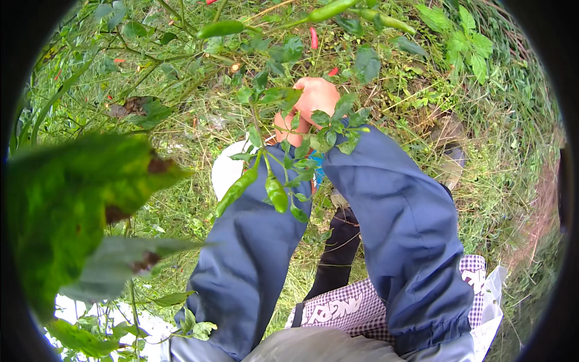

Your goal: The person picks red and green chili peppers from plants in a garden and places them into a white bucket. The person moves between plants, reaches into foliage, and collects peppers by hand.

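Observation:
Both my arms, in dark blue sleeves, reach forward among chili pepper plants. My right hand (318,100) has its fingers curled, close against my left hand (289,130), which is partly hidden by leaves. Whether either holds something cannot be seen. Green chili peppers (276,193) hang from a leafy branch in front of my left sleeve. More green chilies (220,29) show at the top, and a red chili (314,38) lies beyond my hands. A white rounded object (228,168) is beside my left forearm, and a bit of blue (318,168) shows between the sleeves.
Large blurred leaves (77,212) are close to the camera at left. Grass and weeds cover the ground. A checkered cloth (346,307) and a clear plastic sheet (493,294) lie near my body. White material (154,332) shows at the lower left, behind stems.

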Action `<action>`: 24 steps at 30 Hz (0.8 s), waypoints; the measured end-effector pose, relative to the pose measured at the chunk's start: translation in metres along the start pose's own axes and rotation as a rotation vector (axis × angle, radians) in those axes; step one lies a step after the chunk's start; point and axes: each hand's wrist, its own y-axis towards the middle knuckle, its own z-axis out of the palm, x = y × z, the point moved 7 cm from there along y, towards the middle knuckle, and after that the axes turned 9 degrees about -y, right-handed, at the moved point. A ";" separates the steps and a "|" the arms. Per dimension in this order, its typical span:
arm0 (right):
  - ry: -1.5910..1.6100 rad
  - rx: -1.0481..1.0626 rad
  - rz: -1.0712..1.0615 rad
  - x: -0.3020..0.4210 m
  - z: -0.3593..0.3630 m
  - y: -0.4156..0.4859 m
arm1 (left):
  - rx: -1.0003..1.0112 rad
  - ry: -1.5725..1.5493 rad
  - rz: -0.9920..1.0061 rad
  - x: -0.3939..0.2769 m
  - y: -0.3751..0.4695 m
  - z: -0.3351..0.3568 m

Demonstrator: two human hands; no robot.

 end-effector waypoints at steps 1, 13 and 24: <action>-0.096 0.009 0.022 -0.001 0.007 0.009 | -0.040 -0.125 -0.024 0.004 -0.002 -0.002; 0.228 0.118 -0.003 -0.022 0.014 0.006 | -0.119 0.227 -0.235 -0.046 -0.002 -0.009; 0.102 0.060 -0.272 -0.014 0.023 -0.005 | -0.048 0.208 -0.366 -0.047 0.009 -0.006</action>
